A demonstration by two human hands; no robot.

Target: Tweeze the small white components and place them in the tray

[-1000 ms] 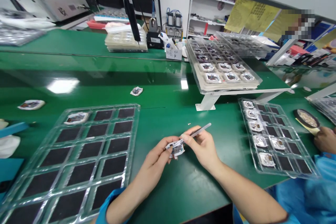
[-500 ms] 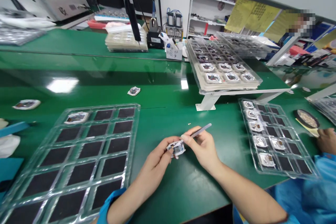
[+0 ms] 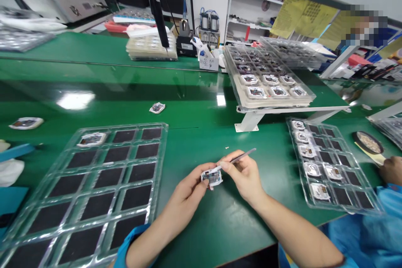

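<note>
My left hand pinches a small white square module just above the green bench. My right hand grips metal tweezers like a pen, their tip touching the top of the module. A clear plastic tray with dark pockets lies to the left of my hands and carries one module in its far corner pocket. On my right lies a second clear tray with several modules in it.
A raised rack holds a tray of modules behind my hands. Loose modules lie on the green conveyor belt. Another person's hand and blue sleeve are at the right edge, near a black dish. A hanging screwdriver is at the back.
My hands have hardly moved; the tweezers stay on the module. The loose modules on the belt have drifted left.
</note>
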